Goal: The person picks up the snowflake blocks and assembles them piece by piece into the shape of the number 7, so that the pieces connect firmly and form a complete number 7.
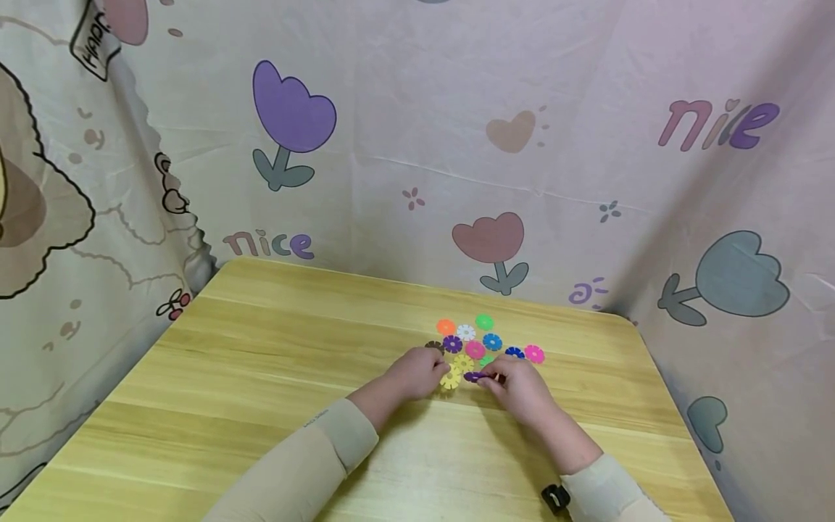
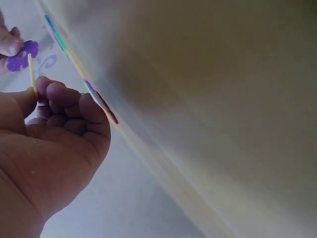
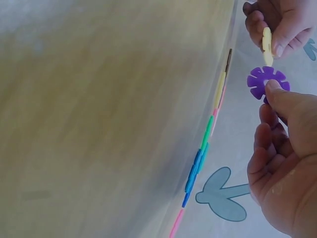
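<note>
My left hand (image 1: 417, 373) pinches a yellow notched disc (image 1: 450, 378) between thumb and fingers. Across from it, a purple notched disc (image 1: 474, 377) is pinched by my right hand (image 1: 522, 391). In the right wrist view the purple disc (image 3: 267, 82) shows its slotted rim face-on, while the yellow disc (image 3: 267, 47) stands edge-on right at its rim. The left wrist view shows the yellow disc (image 2: 32, 74) as a thin strip beside the purple one (image 2: 22, 57). Both discs are held above the table.
Several more notched discs lie just beyond the hands, among them an orange one (image 1: 446, 327), a white one (image 1: 466, 333), a light blue one (image 1: 492, 341) and a bright pink one (image 1: 534, 354). The wooden table (image 1: 196, 377) meets a printed curtain (image 1: 391, 145) behind.
</note>
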`<control>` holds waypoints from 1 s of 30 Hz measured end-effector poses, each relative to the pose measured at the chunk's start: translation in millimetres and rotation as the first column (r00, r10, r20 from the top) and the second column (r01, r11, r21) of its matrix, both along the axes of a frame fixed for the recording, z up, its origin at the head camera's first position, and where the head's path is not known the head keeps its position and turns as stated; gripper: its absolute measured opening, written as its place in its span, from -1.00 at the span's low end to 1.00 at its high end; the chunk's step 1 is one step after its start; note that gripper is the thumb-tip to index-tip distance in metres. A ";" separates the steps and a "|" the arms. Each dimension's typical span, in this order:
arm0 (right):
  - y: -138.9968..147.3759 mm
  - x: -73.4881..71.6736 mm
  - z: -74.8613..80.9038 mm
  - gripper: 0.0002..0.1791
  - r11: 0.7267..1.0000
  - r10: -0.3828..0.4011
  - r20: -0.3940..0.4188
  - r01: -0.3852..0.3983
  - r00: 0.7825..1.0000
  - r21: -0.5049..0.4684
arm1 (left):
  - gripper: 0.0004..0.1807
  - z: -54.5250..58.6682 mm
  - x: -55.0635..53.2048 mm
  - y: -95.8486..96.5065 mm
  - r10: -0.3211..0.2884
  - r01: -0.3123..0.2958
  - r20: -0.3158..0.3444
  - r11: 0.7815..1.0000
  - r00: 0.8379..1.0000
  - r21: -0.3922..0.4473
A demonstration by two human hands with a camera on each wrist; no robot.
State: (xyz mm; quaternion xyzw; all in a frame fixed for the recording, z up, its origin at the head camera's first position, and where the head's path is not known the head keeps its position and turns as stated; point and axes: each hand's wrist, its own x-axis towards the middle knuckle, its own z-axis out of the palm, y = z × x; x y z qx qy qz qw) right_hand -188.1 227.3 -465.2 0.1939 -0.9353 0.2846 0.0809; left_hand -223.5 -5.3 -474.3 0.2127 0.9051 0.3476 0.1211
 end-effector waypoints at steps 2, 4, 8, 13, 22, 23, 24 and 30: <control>-0.1 -0.2 -0.3 -0.90 1.000 0.004 -0.004 -0.004 1.000 -0.001 | -0.65 -0.4 0.2 0.2 -0.011 0.011 0.002 1.000 1.000 -0.009; -0.4 -0.5 -0.7 -0.90 1.000 0.011 -0.003 -0.011 1.000 -0.008 | -0.71 -0.6 0.4 0.0 -0.019 0.019 0.004 1.000 1.000 -0.023; -0.5 -0.6 -2.3 -0.92 0.999 0.040 -0.002 -0.040 0.999 -0.010 | -0.71 -2.3 1.0 -1.4 -0.024 0.025 0.012 0.999 1.000 -0.034; -1.4 0.3 -2.6 -0.94 0.996 0.085 -0.019 -0.085 0.996 -0.006 | -0.74 -2.8 2.2 -2.1 -0.038 0.038 0.012 0.999 0.999 -0.016; -2.9 -0.3 -1.4 -0.95 0.996 0.081 -0.048 -0.079 0.996 0.048 | -0.74 1.8 2.9 0.3 -0.072 0.072 -0.007 0.997 0.997 -0.004; -3.3 -0.3 -1.2 -0.95 0.996 0.081 -0.047 -0.078 0.996 0.053 | -0.74 2.4 3.2 0.4 -0.076 0.076 -0.006 0.997 0.997 -0.001; -3.7 -0.2 -1.2 -0.96 0.995 0.081 -0.048 -0.078 0.996 0.056 | -0.74 2.9 3.7 0.6 -0.080 0.080 -0.009 0.997 0.997 -0.002; -5.9 1.3 -1.2 -0.92 0.992 0.106 -0.096 -0.098 0.990 0.083 | -0.78 5.4 6.3 -0.4 -0.079 0.079 -0.011 0.997 0.997 0.015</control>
